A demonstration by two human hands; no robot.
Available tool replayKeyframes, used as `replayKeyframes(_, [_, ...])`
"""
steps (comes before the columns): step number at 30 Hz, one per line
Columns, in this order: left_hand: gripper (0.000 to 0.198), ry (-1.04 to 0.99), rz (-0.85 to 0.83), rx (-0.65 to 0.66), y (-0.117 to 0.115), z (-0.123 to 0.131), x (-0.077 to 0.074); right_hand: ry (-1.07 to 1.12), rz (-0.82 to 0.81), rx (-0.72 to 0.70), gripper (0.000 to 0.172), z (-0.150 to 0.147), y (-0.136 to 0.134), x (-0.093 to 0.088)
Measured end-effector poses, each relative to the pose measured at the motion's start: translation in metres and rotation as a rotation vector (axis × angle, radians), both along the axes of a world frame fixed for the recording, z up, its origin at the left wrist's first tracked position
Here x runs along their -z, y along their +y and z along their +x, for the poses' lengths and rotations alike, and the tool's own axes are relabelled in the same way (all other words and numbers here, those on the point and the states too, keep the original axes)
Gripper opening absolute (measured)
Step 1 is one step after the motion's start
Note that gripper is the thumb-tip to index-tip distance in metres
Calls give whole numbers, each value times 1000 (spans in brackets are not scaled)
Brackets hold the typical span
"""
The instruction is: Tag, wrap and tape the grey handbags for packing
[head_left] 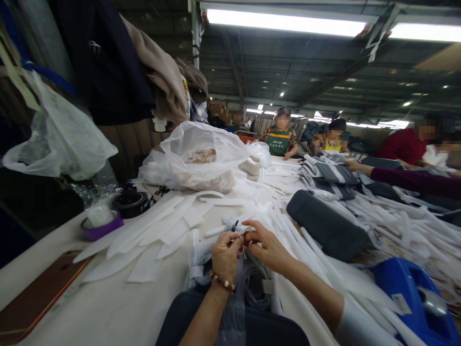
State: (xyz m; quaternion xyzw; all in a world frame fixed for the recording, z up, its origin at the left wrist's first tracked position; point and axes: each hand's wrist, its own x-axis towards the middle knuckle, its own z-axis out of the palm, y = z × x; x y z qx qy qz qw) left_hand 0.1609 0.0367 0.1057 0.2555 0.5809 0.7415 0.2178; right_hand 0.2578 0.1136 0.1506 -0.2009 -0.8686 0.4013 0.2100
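My left hand, with a bead bracelet on the wrist, is closed in a pinch just above my lap. My right hand is pinched too, fingertips meeting the left hand's. Between them runs a thin white cord or thread, and a small dark tool tip sticks up above the left fingers. A bundle of grey cords in a clear plastic sleeve hangs below the hands. White fabric strips lie spread on the table in front of them.
A white plastic bag sits mid-table, a grey fabric roll to the right, a blue plastic item at lower right. A purple-rimmed container, a black cup and a phone lie left. Several people work at the far end.
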Motion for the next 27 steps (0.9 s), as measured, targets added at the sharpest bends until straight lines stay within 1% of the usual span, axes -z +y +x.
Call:
replayKeyframes(1, [19, 24, -10, -9, 0, 0, 0, 38, -45, 11, 56, 0, -3, 2])
replayKeyframes(3, [19, 62, -33, -15, 0, 0, -1, 144, -183, 67, 54, -1, -8, 6])
replayKeyframes(5, [19, 92, -58, -25, 0, 0, -1, 233, -324, 123, 47, -4, -11, 10])
replayKeyframes(7, [17, 123, -84, -43, 0, 1, -2, 271, -395, 158, 39, -6, -9, 13])
replayKeyframes(11, [13, 214, -119, -98, -6, 0, -2, 316, -428, 287, 30, -4, 12, 17])
replayKeyframes(13, [12, 255, -125, -124, -13, 1, -3, 307, -409, 349, 27, -2, 22, 20])
replayKeyframes(15, [12, 284, -120, -145, -21, 3, -8, 290, -358, 371, 27, 1, 27, 22])
replayKeyframes(17, [13, 332, -82, -158, -29, 7, -17, 280, -295, 340, 31, 3, 25, 23])
replayKeyframes(19, [14, 408, -24, -139, -35, 13, -27, 268, -260, 262, 31, 3, 19, 23])
replayKeyframes(22, [16, 499, 35, 13, -37, 16, -39, 261, -280, 175, 14, 1, 14, 24])
replayKeyframes(23, [17, 492, 29, 52, -36, 13, -40, 265, -299, 173, 18, 0, 15, 26])
replayKeyframes(24, [20, 482, 0, 63, -33, 9, -40, 272, -320, 183, 25, 0, 17, 28])
replayKeyframes(26, [32, 483, -104, 29, -22, -2, -36, 287, -361, 217, 36, 0, 22, 31])
replayKeyframes(27, [34, 509, -159, 10, -14, -8, -33, 294, -375, 231, 39, 0, 24, 33])
